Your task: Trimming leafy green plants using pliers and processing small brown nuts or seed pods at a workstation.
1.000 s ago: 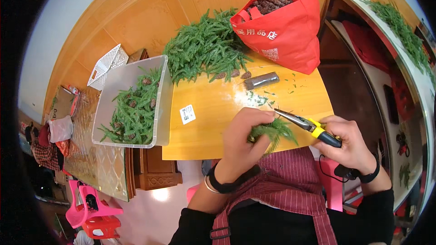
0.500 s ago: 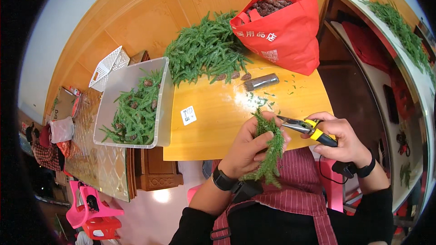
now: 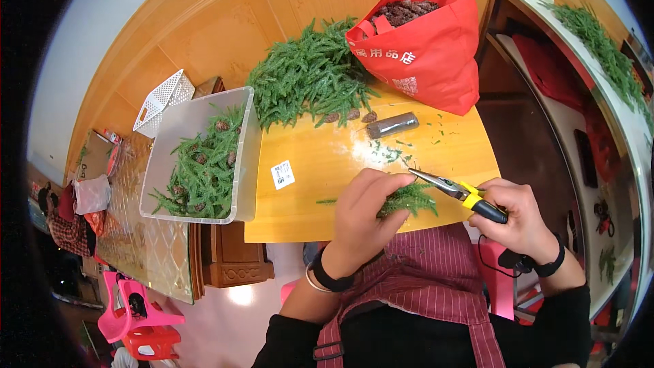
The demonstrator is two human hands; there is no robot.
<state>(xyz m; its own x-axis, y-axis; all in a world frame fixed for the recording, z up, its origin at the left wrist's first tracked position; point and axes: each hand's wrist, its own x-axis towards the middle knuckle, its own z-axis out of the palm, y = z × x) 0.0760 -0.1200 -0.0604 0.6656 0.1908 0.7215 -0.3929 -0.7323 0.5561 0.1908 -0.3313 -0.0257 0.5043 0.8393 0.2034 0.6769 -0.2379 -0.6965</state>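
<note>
My left hand (image 3: 361,215), its back turned up, is closed around a green artificial pine sprig (image 3: 412,200). Needles stick out to the right of the fingers, and a thin tip pokes out on the left; the palm hides the middle. In my right hand (image 3: 516,217) are pliers (image 3: 444,187) with yellow and black handles. Their narrow metal jaws point left and reach the tip of my left index finger, where a thin dark stem end shows. Whether the jaws grip that stem, I cannot tell. Both hands are over the table's front edge.
Left on the yellow table (image 3: 306,215) stands a clear plastic bin (image 3: 246,157) of sprigs with pine cones. Behind lie a pile of green sprigs (image 3: 310,71), a red bag (image 3: 426,51) of pine cones and a dark wrapped roll (image 3: 393,125). A white label (image 3: 282,174) and clippings lie nearby.
My left hand has rolled over, back upward, and the sprig has swung from hanging toward my lap to lying sideways. The pliers have shifted slightly left, still in my right hand.
</note>
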